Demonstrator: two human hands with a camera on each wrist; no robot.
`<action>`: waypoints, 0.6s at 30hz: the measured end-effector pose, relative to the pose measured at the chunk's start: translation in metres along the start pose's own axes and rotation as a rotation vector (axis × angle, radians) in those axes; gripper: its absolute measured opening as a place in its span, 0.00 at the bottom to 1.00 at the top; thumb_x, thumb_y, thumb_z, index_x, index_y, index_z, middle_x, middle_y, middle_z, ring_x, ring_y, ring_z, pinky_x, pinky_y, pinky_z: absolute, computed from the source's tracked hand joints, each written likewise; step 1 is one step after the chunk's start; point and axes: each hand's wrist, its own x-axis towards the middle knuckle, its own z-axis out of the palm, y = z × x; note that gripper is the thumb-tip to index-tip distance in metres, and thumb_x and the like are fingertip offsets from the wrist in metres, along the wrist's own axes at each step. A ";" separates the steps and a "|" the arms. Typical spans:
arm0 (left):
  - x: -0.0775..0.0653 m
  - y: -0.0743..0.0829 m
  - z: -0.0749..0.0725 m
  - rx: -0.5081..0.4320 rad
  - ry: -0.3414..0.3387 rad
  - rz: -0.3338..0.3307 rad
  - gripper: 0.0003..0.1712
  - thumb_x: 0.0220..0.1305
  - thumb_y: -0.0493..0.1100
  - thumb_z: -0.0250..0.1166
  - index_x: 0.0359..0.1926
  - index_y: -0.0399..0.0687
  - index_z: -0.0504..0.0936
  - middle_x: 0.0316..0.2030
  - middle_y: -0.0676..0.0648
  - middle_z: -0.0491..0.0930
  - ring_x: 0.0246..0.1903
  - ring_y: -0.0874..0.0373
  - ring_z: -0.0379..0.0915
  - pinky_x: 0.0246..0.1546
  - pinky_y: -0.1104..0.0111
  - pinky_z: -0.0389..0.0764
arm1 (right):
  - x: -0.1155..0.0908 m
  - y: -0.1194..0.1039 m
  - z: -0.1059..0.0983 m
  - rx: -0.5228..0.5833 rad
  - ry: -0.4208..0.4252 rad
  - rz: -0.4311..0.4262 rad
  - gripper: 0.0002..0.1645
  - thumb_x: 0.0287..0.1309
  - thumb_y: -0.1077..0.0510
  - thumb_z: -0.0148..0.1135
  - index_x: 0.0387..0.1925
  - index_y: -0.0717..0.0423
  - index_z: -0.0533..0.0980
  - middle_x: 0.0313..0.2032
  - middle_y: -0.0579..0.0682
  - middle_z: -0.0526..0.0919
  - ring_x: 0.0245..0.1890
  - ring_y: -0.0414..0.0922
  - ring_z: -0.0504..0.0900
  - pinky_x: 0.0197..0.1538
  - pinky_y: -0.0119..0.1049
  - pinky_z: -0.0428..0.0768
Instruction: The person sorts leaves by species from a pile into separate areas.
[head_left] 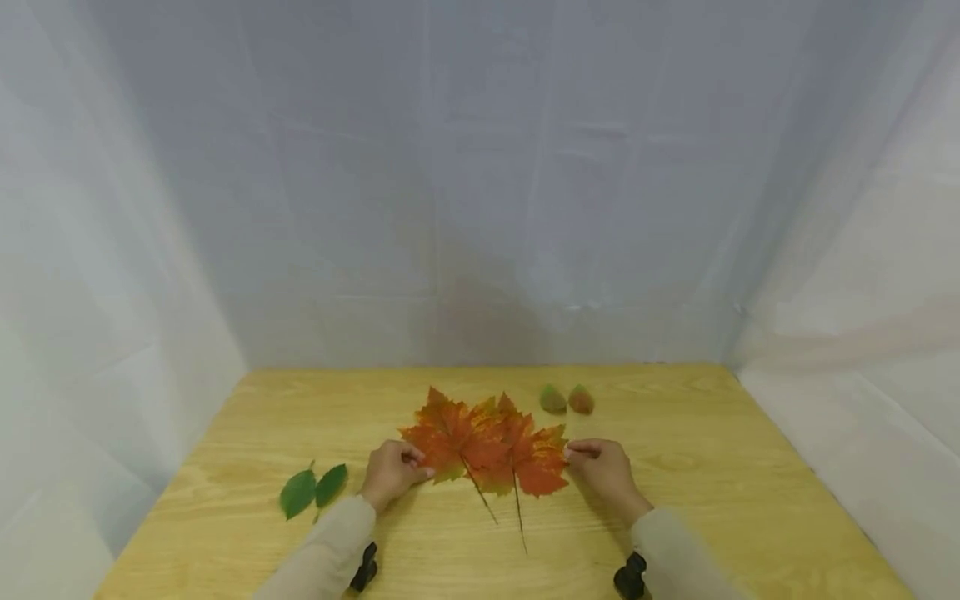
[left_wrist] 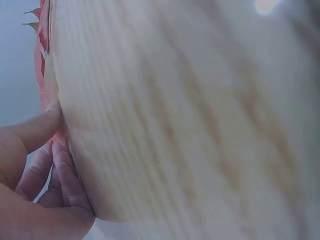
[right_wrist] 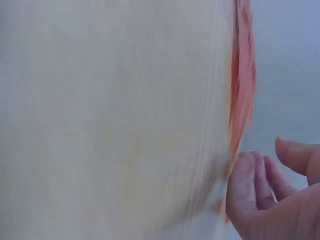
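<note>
Two orange-red maple leaves, a left maple leaf (head_left: 444,427) and a right maple leaf (head_left: 537,454), overlap in the middle of the table in the head view. Their thin dark stems point toward the person. My left hand (head_left: 392,473) pinches the outer edge of the left leaf; in the left wrist view the thumb presses on it above curled fingers. At the right leaf's outer edge, my right hand (head_left: 606,475) touches with its fingertips. The right wrist view shows its thumb (right_wrist: 295,152) standing apart from the fingers.
Two green leaves (head_left: 298,493) lie left of the left hand. Behind the right maple leaf are two small green-brown leaves (head_left: 581,400). The wooden table (head_left: 712,500) is bordered by white sheeting (head_left: 847,400) at the sides and back.
</note>
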 end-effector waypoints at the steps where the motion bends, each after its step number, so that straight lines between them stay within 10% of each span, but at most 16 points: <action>1: 0.000 0.000 0.000 -0.001 0.000 -0.002 0.10 0.47 0.36 0.76 0.30 0.36 0.84 0.23 0.49 0.78 0.24 0.60 0.71 0.26 0.67 0.75 | -0.006 -0.003 0.005 0.017 -0.021 0.012 0.12 0.58 0.64 0.64 0.42 0.69 0.81 0.35 0.57 0.85 0.33 0.48 0.84 0.36 0.38 0.83; 11: 0.000 -0.001 -0.002 0.009 0.000 0.000 0.10 0.48 0.36 0.76 0.30 0.36 0.84 0.24 0.49 0.79 0.25 0.60 0.72 0.27 0.66 0.76 | -0.043 -0.023 0.045 -0.117 -0.201 -0.157 0.10 0.51 0.62 0.71 0.36 0.65 0.84 0.30 0.53 0.86 0.30 0.42 0.82 0.31 0.34 0.81; 18: -0.001 0.002 -0.002 0.000 0.000 0.003 0.10 0.47 0.36 0.76 0.30 0.35 0.84 0.24 0.48 0.79 0.25 0.59 0.72 0.27 0.67 0.76 | -0.039 -0.024 0.048 -0.162 -0.167 -0.190 0.09 0.49 0.64 0.71 0.33 0.65 0.84 0.26 0.50 0.85 0.25 0.39 0.80 0.30 0.34 0.79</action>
